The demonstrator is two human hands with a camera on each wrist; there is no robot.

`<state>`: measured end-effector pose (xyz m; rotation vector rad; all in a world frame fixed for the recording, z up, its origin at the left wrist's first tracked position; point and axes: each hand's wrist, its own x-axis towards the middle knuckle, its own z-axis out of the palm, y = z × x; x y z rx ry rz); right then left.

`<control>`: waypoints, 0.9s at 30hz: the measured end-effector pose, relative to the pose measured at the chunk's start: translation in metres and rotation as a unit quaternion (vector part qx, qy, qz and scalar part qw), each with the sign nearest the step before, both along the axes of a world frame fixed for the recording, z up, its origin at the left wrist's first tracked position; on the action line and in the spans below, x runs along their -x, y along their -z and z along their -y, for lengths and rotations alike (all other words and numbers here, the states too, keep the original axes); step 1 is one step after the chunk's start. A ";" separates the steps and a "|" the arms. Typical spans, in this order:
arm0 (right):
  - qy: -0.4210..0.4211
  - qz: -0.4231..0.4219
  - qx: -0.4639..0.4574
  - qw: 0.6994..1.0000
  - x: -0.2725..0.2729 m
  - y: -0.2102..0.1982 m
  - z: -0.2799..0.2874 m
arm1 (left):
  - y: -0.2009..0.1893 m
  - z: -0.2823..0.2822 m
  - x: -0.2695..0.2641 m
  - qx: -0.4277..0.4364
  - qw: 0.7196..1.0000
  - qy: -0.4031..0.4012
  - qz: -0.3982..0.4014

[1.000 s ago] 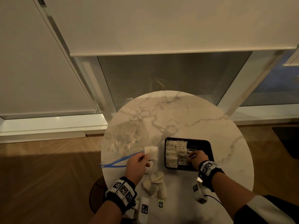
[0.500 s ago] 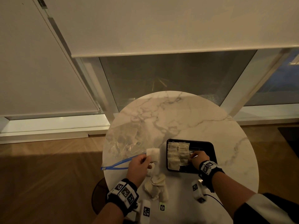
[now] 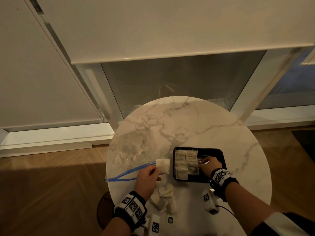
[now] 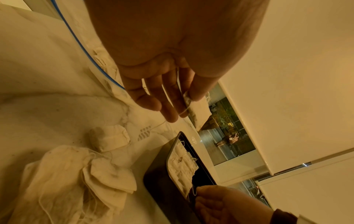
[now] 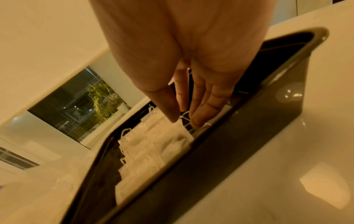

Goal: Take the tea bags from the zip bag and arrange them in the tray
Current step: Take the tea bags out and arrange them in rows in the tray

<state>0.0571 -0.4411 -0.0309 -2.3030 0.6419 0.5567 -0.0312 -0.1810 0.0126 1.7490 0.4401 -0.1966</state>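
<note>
A black tray (image 3: 215, 151) on the round marble table holds two rows of white tea bags (image 3: 185, 163). My right hand (image 3: 207, 165) is over the tray, its fingertips (image 5: 195, 121) at the string of a tea bag at the right-hand row. My left hand (image 3: 150, 174) pinches one tea bag (image 3: 163, 165) by its corner, held just above the table left of the tray; the pinch shows in the left wrist view (image 4: 198, 112). The clear zip bag (image 3: 129, 150) with a blue zip lies flat to the left. A loose pile of tea bags (image 3: 162, 196) lies near the front edge.
The table's far half (image 3: 187, 120) carries nothing. Small tagged devices (image 3: 208, 200) lie on the table near my wrists. A window wall and wooden floor surround the table.
The left hand with its tea bag has drifted slightly right toward the tray. The right hand stays at the tea bags in the tray, fingers shifting a little.
</note>
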 end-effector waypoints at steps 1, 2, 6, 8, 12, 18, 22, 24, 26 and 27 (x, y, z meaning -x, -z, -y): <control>0.006 0.012 -0.007 1.000 0.001 -0.003 0.002 | 0.001 0.002 -0.001 -0.003 1.000 0.005 0.000; 0.016 0.028 -0.018 0.999 0.002 -0.006 0.003 | 0.003 0.003 -0.001 -0.007 1.000 0.011 0.001; 0.061 0.096 -0.156 0.981 0.014 -0.025 -0.005 | 0.005 0.010 -0.003 -0.003 1.000 0.027 0.011; 0.038 0.095 -0.239 0.965 0.028 -0.042 -0.020 | 0.000 0.014 -0.004 0.010 0.999 0.037 0.018; -0.018 0.078 -0.315 0.946 0.050 -0.062 -0.045 | -0.010 0.025 -0.006 0.029 0.996 0.078 0.036; -0.024 0.095 -0.298 0.949 0.059 -0.060 -0.039 | -0.008 0.040 -0.007 0.043 0.995 0.083 0.042; 0.016 0.133 -0.211 0.968 0.056 -0.055 -0.017 | 0.003 0.036 -0.005 0.017 0.997 0.071 0.015; 0.021 0.132 -0.142 0.981 0.050 -0.043 -0.001 | 0.010 0.034 -0.007 0.001 0.998 0.058 -0.021; 0.010 0.111 -0.072 0.991 0.043 -0.031 0.010 | 0.018 0.035 -0.011 -0.014 0.997 0.045 -0.063; -0.004 0.094 -0.040 0.995 0.040 -0.025 0.013 | 0.021 0.036 -0.014 -0.026 0.996 0.044 -0.075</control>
